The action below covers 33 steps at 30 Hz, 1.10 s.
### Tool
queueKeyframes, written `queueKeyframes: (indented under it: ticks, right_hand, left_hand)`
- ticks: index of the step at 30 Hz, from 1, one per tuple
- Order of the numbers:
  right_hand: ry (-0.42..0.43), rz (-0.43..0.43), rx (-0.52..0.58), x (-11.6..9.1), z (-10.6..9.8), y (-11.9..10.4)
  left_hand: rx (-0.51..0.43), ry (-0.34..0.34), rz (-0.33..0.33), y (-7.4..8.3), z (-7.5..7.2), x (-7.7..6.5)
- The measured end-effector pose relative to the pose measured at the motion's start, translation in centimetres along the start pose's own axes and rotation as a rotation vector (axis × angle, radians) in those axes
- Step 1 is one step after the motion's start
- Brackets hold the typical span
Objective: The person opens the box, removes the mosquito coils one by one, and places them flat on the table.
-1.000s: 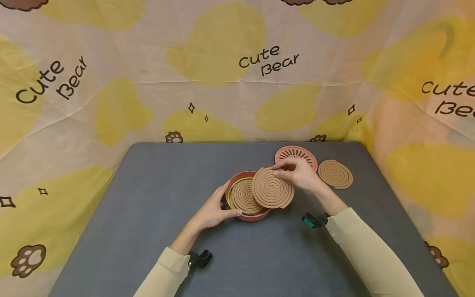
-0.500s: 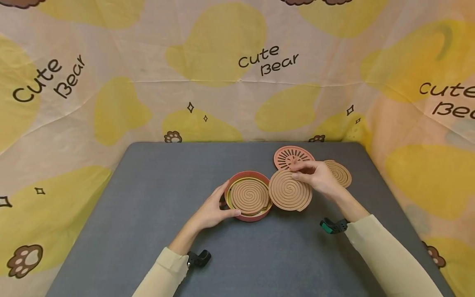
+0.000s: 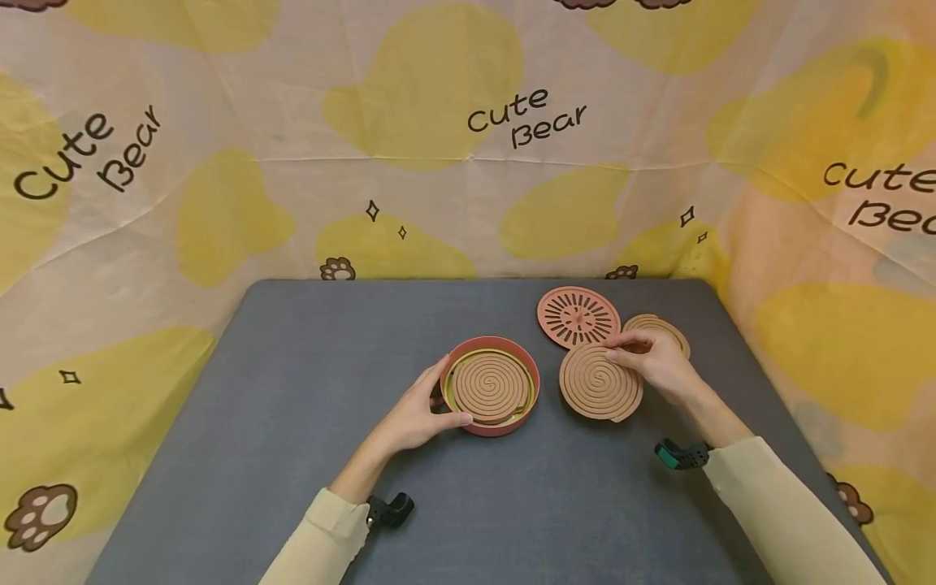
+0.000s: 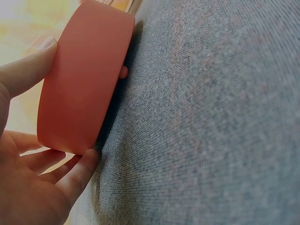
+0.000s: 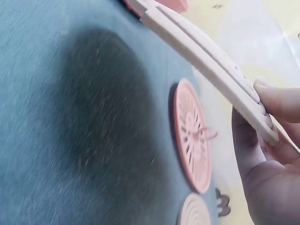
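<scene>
My left hand (image 3: 418, 416) grips the near left side of a round red mosquito coil box (image 3: 491, 344), its thumb at the front wall. Inside lies a tan mosquito coil (image 3: 490, 387) within a yellow-green ring. The left wrist view shows the thumb and fingers around the box's smooth outer wall (image 4: 86, 75), with small feet beneath. To the box's right, my right hand (image 3: 664, 372) pinches another mosquito coil (image 3: 595, 388) by its upper right edge. In the right wrist view this coil (image 5: 206, 65) is tilted above the table, showing a layered edge and casting a shadow.
Behind the held coil lies a pink slotted lid (image 3: 563, 318) with a small raised loop. A further mosquito coil (image 3: 658, 323) rests at the table's back right, partly hidden by my right hand. Patterned cloth (image 3: 409, 97) hangs around the grey table (image 3: 329, 357).
My right hand has carried its coil rightward from over the box, uncovering the coil inside and the lid. My left hand keeps its hold on the box.
</scene>
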State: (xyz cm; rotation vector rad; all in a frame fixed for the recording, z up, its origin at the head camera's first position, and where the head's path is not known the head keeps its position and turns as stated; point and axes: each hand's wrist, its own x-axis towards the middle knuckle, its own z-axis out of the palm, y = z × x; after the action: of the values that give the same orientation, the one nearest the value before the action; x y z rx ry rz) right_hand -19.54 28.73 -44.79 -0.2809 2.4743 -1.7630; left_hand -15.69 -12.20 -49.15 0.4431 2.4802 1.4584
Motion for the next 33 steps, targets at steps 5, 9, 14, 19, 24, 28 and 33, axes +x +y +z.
queueKeyframes:
  ticks: [5,9,14,19,24,28,33]
  right_hand:
    - [0.043,0.025,-0.026,-0.4,-1.0,1.3]
    - [0.083,0.062,-0.04,-1.1,-1.9,1.9]
    - [0.114,0.093,-0.016,-2.1,-3.3,2.7]
    - [0.157,0.093,0.014,-3.0,-5.0,3.6]
    - [0.202,0.11,0.04,-3.8,-6.7,4.5]
    - [0.239,0.132,0.15,-4.5,-8.0,5.2]
    - [0.26,0.153,0.248,-5.2,-9.7,6.2]
  left_hand:
    - [-0.006,-0.006,-0.001,-0.2,0.0,0.0]
    - [-0.003,-0.012,0.002,-0.3,0.0,0.0]
    - [0.0,-0.013,0.004,-0.2,-0.1,0.0]
    - [0.005,-0.011,0.008,-0.3,0.0,0.2]
    - [0.012,-0.012,-0.004,-0.3,0.0,0.2]
    - [0.012,-0.018,-0.002,-0.3,-0.1,0.2]
    - [0.007,-0.022,0.004,-0.4,-0.1,0.3]
